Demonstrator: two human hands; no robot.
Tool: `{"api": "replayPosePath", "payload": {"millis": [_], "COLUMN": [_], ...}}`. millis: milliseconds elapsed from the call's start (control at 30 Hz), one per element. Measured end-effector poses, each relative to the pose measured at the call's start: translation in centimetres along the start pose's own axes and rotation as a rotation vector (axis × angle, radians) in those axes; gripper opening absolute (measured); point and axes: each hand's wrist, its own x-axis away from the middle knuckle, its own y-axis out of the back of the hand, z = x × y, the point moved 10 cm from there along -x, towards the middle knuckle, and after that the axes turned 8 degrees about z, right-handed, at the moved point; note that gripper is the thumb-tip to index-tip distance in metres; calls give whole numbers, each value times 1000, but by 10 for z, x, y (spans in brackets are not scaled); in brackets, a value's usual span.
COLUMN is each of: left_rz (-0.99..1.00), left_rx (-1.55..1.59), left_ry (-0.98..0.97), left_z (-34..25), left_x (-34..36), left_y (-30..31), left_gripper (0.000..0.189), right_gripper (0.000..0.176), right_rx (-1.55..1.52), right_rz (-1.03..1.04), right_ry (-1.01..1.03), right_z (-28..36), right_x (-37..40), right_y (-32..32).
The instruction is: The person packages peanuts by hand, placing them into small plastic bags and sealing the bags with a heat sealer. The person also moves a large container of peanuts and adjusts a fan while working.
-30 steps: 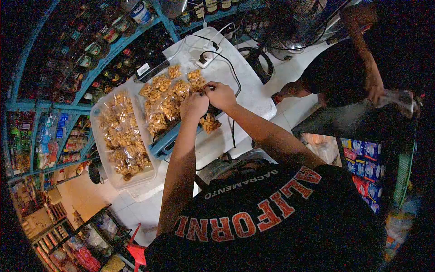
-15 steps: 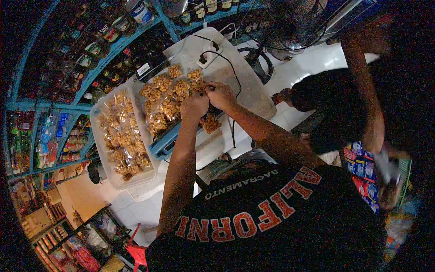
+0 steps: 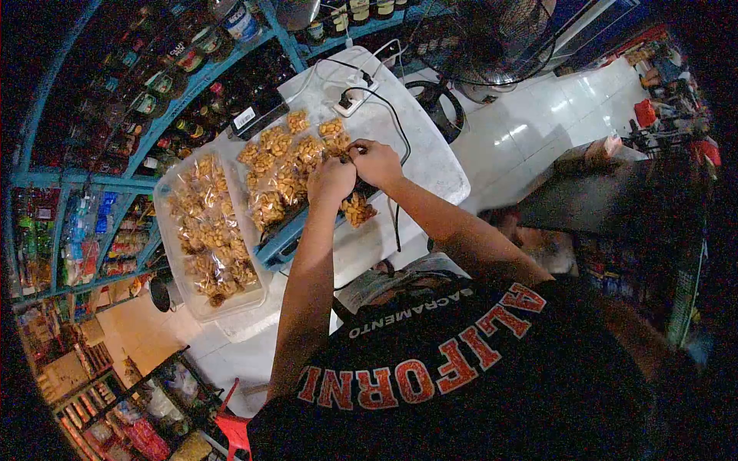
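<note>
My left hand [image 3: 332, 181] and my right hand [image 3: 376, 164] are side by side over a blue device [image 3: 280, 247], fingers closed in a pinch. Between them they grip what seems to be the top edge of a clear bag of nuts [image 3: 357, 209], whose filled part lies toward my body. The fingertips partly hide the edge. Just beyond my hands, a pile of filled nut bags [image 3: 286, 170] covers much of the device. To the left, a translucent plastic tub [image 3: 201, 309] holds several more such bags.
Under everything is a white table [image 3: 430, 161], with a power strip [image 3: 352, 102] and black cable [image 3: 400, 134] on it. A dark box [image 3: 257, 115] sits at the back. Blue shelves [image 3: 92, 182] line the left; a fan [image 3: 492, 38] stands behind the table.
The other person at the right has moved away from beside the table, uncovering the floor and goods there; a blurred arm shows low at the right. My hands have barely moved.
</note>
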Motion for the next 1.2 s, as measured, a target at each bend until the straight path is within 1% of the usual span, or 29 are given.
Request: {"api": "replayPosePath", "payload": {"millis": [67, 133, 167, 233, 267, 367, 433, 567, 633, 733, 867, 933, 967, 1033, 1167, 1200], "left_rz": [21, 25, 26, 17, 17, -2, -26, -78, -47, -81, -87, -66, -68, -61, -44, -52], "left_rx": [-4, 101, 99, -26, -27, -28, 105, 93, -16, -11, 18, -131, -131, -12, 17, -12], "left_ry": [-9, 54, 55, -28, -28, -17, 46, 39, -47, -67, -41, -112, -114, -17, 23, -3], "left_z": [-3, -5, 1, 3, 5, -2, 0, -1, -10, -21, -8, -22, -21, -8, -7, -12], "left_x": [3, 15, 7, -11, -14, -1, 8, 10, 11, 28, 11, 21, 18, 10, 16, 20], "left_y": [2, 11, 5, -9, -13, -1, 9, 13, 13, 26, 14, 19, 17, 12, 14, 18], "left_gripper": [42, 42, 42, 42, 42, 42, 42, 41, 41, 41, 40, 42, 42, 41, 41, 41], "right_gripper": [28, 28, 28, 28, 28, 28, 29, 29, 29, 29, 32, 28, 28, 28, 28, 28], "right_rx": [5, -8, -9, -10, -11, -10, -4, 33, 1, 23, 7, 16, 16, -13, -10, 0], "right_rz": [-3, 0, 0, -27, -28, -34, -29, -57, -15, 10, 12, 11, 8, 7, 5, -37], "right_ry": [5, 4, 4, 0, 0, 3, -4, 24, -1, -15, -7, 31, 32, 20, 15, 42], "right_z": [0, 1, 2, 1, 1, 1, 0, 0, 0, 3, 2, 4, 3, 2, 1, 3], "right_x": [-1, 0, 1, 2, 2, 1, 1, -1, 1, 3, 1, 0, 0, 2, 2, 2], "right_y": [0, 1, 1, 3, 3, 4, 3, 2, 1, 3, 2, 1, 0, 2, -1, 2]}}
